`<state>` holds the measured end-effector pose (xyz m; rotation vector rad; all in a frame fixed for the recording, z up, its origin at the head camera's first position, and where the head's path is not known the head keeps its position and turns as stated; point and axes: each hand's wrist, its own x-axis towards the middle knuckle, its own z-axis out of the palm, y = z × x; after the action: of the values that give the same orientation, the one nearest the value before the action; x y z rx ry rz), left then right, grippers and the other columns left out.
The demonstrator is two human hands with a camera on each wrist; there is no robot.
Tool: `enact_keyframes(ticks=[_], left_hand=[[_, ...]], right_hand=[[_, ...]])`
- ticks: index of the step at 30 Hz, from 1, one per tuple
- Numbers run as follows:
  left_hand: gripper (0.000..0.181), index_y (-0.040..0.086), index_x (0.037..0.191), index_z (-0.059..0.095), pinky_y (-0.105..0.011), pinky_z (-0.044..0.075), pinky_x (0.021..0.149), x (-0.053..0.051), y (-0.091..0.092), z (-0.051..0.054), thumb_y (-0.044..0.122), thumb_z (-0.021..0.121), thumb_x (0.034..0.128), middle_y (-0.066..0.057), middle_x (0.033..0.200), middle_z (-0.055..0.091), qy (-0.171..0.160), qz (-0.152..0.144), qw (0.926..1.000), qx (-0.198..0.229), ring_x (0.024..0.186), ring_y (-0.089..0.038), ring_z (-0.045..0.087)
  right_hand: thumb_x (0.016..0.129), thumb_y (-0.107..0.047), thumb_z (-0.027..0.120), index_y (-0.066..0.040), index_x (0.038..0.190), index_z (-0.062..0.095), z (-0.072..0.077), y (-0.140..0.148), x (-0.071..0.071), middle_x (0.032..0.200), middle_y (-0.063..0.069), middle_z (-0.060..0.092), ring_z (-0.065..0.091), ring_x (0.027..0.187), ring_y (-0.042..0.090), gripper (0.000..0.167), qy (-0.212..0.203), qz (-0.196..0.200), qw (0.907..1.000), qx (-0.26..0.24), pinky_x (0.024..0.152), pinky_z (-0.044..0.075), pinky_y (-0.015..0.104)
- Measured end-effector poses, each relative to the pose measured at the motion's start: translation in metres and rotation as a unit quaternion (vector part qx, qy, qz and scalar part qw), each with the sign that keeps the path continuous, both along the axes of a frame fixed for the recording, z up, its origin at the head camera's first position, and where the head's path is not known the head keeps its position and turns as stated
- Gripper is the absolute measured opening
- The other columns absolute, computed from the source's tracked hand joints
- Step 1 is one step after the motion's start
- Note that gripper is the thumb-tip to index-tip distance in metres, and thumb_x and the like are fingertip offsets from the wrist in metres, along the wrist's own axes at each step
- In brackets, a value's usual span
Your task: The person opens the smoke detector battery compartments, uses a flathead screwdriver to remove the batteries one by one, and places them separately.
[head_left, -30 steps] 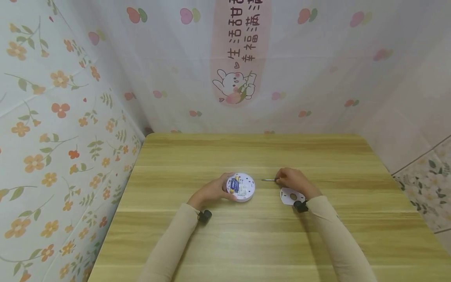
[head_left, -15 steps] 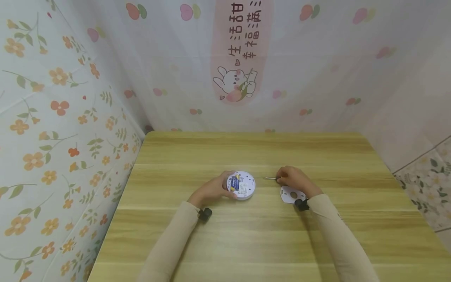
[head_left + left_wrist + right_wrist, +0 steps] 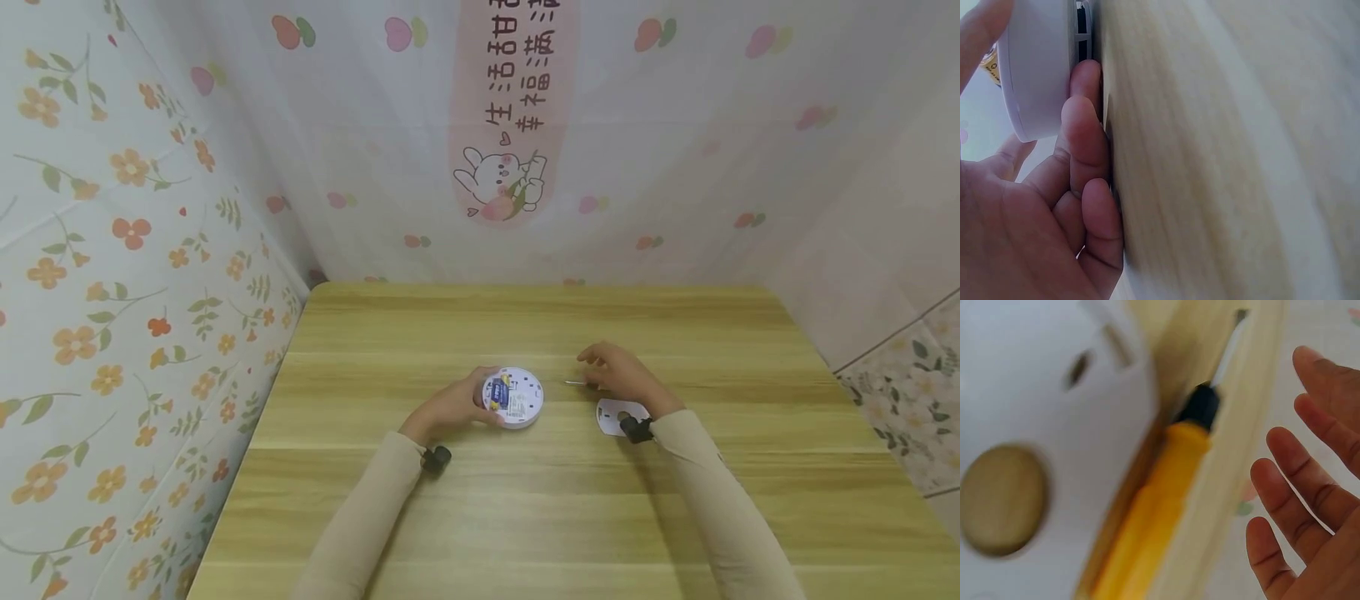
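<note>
My left hand (image 3: 448, 407) grips a round white smoke detector (image 3: 525, 407) by its left side, with its back face up. A blue and yellow battery (image 3: 501, 395) shows in that face. In the left wrist view, curled fingers (image 3: 1085, 137) reach under the raised edge of the smoke detector (image 3: 1038, 75), close to the tabletop. My right hand (image 3: 624, 373) hovers over a screwdriver (image 3: 1160, 500) lying on the table, its fingers spread and apart from it. The screwdriver has a yellow handle, a black collar and a thin metal shaft (image 3: 576, 383).
A white mounting plate (image 3: 611, 418) with a round hole lies under my right wrist, beside the screwdriver handle. The wood-grain table (image 3: 480, 508) meets a printed curtain (image 3: 360, 167) at the back and a floral curtain (image 3: 150, 333) on the left.
My right hand has let go of the screwdriver and lifted slightly, its fingers opening. The screwdriver stays on the table. My left hand and the smoke detector have hardly moved.
</note>
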<state>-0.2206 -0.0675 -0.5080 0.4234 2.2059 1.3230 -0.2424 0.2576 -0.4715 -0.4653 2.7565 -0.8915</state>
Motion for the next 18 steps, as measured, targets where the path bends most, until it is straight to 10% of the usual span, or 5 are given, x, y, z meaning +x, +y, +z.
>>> enact_keyframes(ticks=[7, 18], left_hand=[[0.098, 0.032, 0.15, 0.03, -0.036, 0.038, 0.095, 0.001, 0.0, 0.002, 0.041, 0.085, 0.0693, -0.001, 0.119, 0.059, 0.011, -0.007, 0.9999, -0.01, 0.105, -0.018, 0.052], [0.098, 0.032, 0.149, 0.031, -0.045, 0.033, 0.108, 0.0, 0.0, 0.0, 0.04, 0.086, 0.0682, 0.0, 0.134, 0.055, -0.005, 0.0, 0.9999, 0.013, 0.119, -0.017, 0.051]], right_hand=[[0.09, -0.017, 0.067, 0.0, 0.12, 0.063, 0.015, -0.025, 0.003, 0.121, 0.019, 0.061, 0.057, 0.108, 0.038, 0.035, 0.039, 0.042, 0.9983, 0.0, 0.091, 0.048, 0.052], [0.089, -0.018, 0.068, -0.004, 0.119, 0.064, 0.02, -0.058, 0.01, 0.116, 0.014, 0.063, 0.059, 0.103, 0.031, 0.034, 0.07, 0.087, 0.9937, -0.004, 0.088, 0.051, 0.047]])
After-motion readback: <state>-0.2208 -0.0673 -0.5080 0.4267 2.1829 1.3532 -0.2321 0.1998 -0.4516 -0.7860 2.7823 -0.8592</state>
